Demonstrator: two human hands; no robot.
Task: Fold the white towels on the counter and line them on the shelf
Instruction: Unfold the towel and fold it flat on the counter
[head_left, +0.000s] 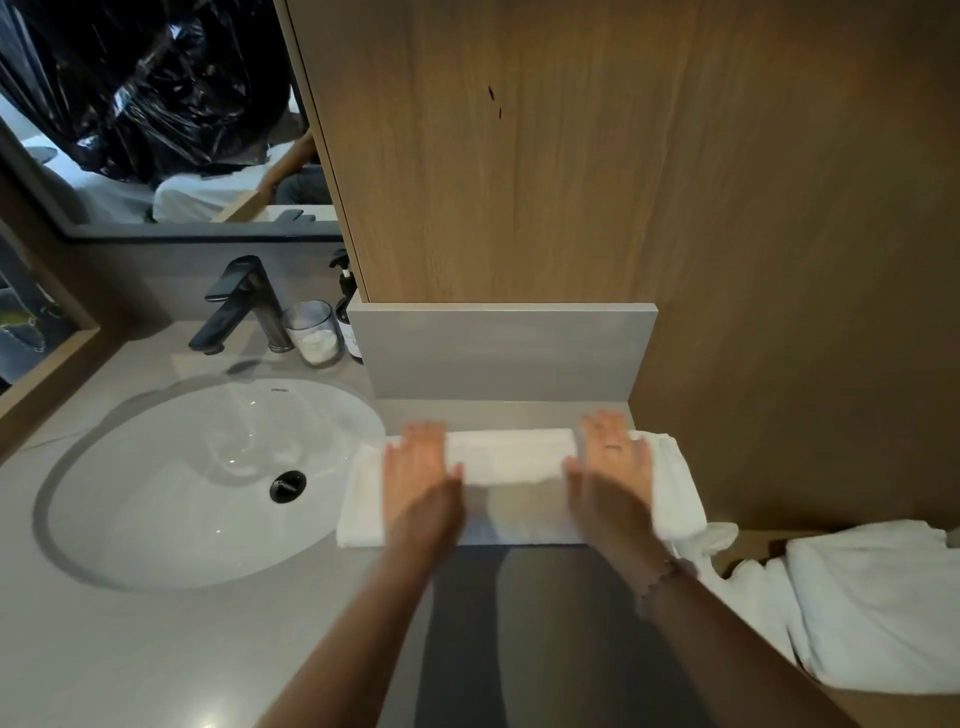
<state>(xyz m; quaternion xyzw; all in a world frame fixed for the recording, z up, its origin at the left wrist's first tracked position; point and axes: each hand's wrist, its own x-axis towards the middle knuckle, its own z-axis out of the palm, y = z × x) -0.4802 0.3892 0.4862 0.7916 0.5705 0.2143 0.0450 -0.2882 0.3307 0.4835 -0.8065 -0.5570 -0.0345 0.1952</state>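
Head camera, looking down as I stood by: the white towel (511, 457) lay on the grey counter (156, 649) just right of the sink (156, 493), its long axis running left to right along the counter's front edge. A doubled band of it sat along the far side, close to the grey backsplash (498, 353). Both hands lay flat on top, fingers straight and spread, gripping nothing. The left hand (418, 470) pressed near the towel's sink end, and the right hand (613, 457) pressed near the other end, where the cloth spilled over the counter's edge. Both were blurred, so I could not tell how firmly they pressed. The unfolded part lay nearer the body, between the wrists, so I judged the next fold would work across the short axis, with neither hand closer than the other.

A dark faucet (239, 304), a glass (314, 332) and a soap bottle (347, 306) stood behind the basin. A wood panel (519, 156) rose above the backsplash. More white cloth (872, 603) lay heaped low to the right.
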